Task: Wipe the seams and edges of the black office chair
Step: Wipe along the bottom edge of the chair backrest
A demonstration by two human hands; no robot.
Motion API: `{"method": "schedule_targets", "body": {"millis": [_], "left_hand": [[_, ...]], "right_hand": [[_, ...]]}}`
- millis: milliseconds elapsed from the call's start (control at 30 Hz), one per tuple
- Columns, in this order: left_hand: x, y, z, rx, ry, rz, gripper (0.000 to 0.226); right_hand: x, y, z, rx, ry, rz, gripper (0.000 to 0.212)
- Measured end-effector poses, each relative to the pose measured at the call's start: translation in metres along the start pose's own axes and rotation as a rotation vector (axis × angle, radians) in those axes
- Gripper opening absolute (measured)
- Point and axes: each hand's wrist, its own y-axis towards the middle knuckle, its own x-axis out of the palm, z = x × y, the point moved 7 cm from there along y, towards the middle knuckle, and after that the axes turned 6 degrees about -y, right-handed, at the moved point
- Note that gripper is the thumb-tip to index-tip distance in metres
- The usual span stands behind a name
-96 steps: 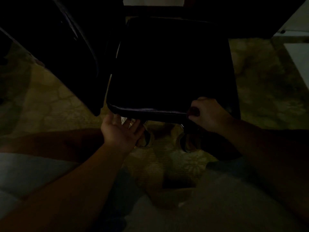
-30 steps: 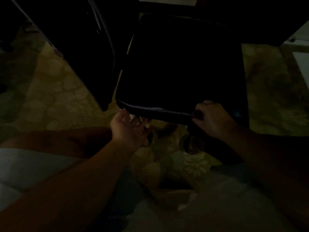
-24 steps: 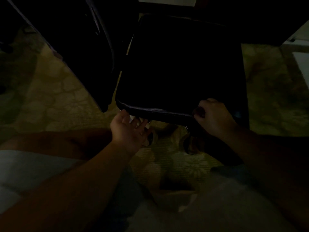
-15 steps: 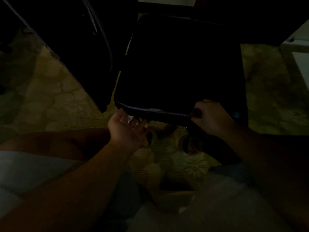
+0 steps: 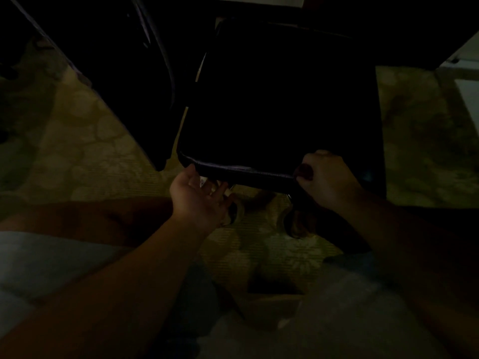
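Observation:
The black office chair's seat (image 5: 280, 99) fills the middle of the dim view, its front edge (image 5: 246, 174) catching a little light. My left hand (image 5: 199, 200) is palm up just under the left end of that edge, fingers spread; a small white bit shows past the fingers, and I cannot tell what it is. My right hand (image 5: 326, 177) is a fist pressed on the right part of the front seam, closed on what looks like a dark cloth (image 5: 303, 172).
A second dark chair part (image 5: 145, 73) slants down beside the seat on the left. Chair castors (image 5: 295, 224) stand on the patterned carpet (image 5: 90, 156) under the front edge. My knees in light shorts (image 5: 39, 263) frame the bottom. White furniture (image 5: 469, 94) is at far right.
Both hands stay at the seat's front edge. The right fist shifts only slightly along the seam; the left hand keeps its place underneath. The view drifted a little.

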Motion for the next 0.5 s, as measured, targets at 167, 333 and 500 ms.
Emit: {"method": "schedule_targets", "body": {"millis": [167, 333, 500], "left_hand": [[-0.002, 0.002, 0.000, 0.009, 0.006, 0.005, 0.050], [-0.003, 0.004, 0.001, 0.013, 0.001, -0.005, 0.049], [-0.002, 0.006, 0.000, 0.015, 0.002, -0.011, 0.048]], "right_hand": [[-0.004, 0.001, 0.005, 0.050, 0.013, 0.045, 0.020], [0.001, 0.000, -0.007, -0.048, -0.016, -0.023, 0.020], [-0.005, 0.003, 0.005, 0.069, 0.024, 0.075, 0.020]]}}
